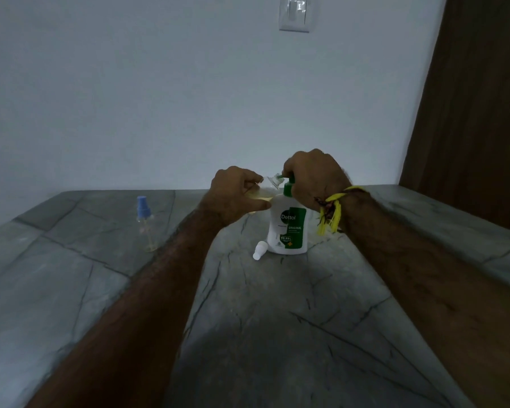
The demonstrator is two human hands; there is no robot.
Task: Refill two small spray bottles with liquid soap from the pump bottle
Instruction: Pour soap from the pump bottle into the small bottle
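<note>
Grey-white wall (159, 98) w/ a switch (295, 13), brown door (477, 113) at right. You're over a grey stone surface (277, 334). Pump bottle (287, 228) stands mid-surface; your right hand (312, 175) curls on its pump, left hand (236, 192) pinches a tilted clear spray bottle (270, 182) at the spout. Second spray bottle (145, 223), blue-capped, stands well left. White cap (260, 250) lies beside the pump bottle.

The right hand (312, 175) covers the pump head of the pump bottle (287, 228), so only the green collar shows. The left hand (236, 192) hides most of the small spray bottle (267, 187) it holds; its fill level cannot be told. The label's small print is unreadable. Both forearms are cut off by the lower edge.
</note>
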